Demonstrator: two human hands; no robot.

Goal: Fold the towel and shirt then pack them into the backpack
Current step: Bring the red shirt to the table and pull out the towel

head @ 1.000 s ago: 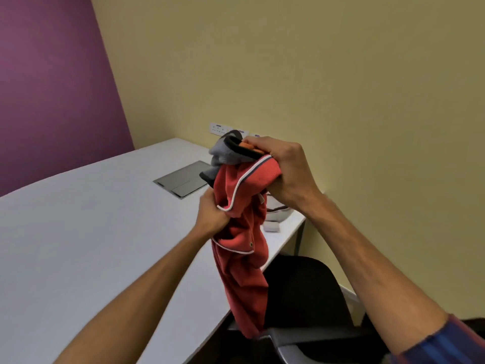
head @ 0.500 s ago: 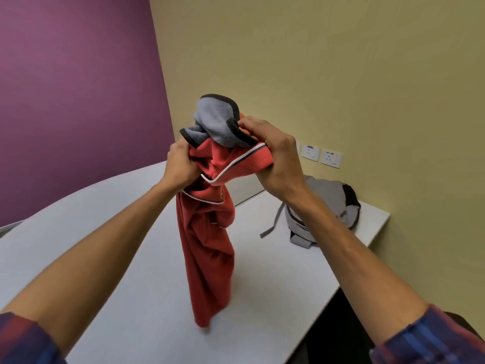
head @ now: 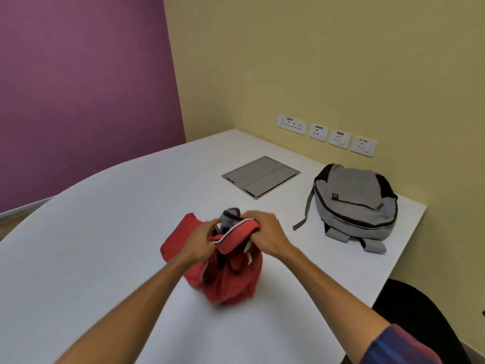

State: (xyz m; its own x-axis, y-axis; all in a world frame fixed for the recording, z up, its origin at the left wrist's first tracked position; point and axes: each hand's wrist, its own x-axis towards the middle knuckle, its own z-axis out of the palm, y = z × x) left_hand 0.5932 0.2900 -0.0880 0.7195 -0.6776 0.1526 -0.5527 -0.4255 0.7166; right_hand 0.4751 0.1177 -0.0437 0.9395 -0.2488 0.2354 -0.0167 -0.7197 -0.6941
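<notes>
The right hand (head: pixel 265 236) has its fingers curled tight over the red collar of the shirt (head: pixel 231 279), thumb tucked under the white-piped edge; the left hand (head: pixel 200 241) pinches the same bunch of cloth from the 9 o'clock side, its fingers closed into the fabric, so both hands hold the bundle at its top. Caught between them, at 12 o'clock of the knuckles, a grey towel (head: pixel 229 216) with a dark border pokes up; how much of it lies inside the bundle cannot be told. Below the hands the shirt slumps in a crumpled heap on the white table (head: pixel 91 245), its lower part resting on the surface toward 6 o'clock, one flat red flap spread out toward 10 o'clock; the cloth is a little blurred.

Out from the bundle, toward 2 o'clock and well apart from it, the grey backpack (head: pixel 354 203) lies flat on the table near the far right corner, front pocket up, straps trailing toward the near side; its zips look closed. At 12 o'clock of the hands a metal cable hatch (head: pixel 261 176) sits flush in the tabletop. Beyond it a row of wall sockets (head: pixel 328 135) runs along the yellow wall (head: pixel 315 61); a purple wall (head: pixel 78 88) stands at 10 o'clock; a dark chair (head: pixel 414 311) shows at 4 o'clock, beside the right forearm's striped sleeve (head: pixel 399 348).
</notes>
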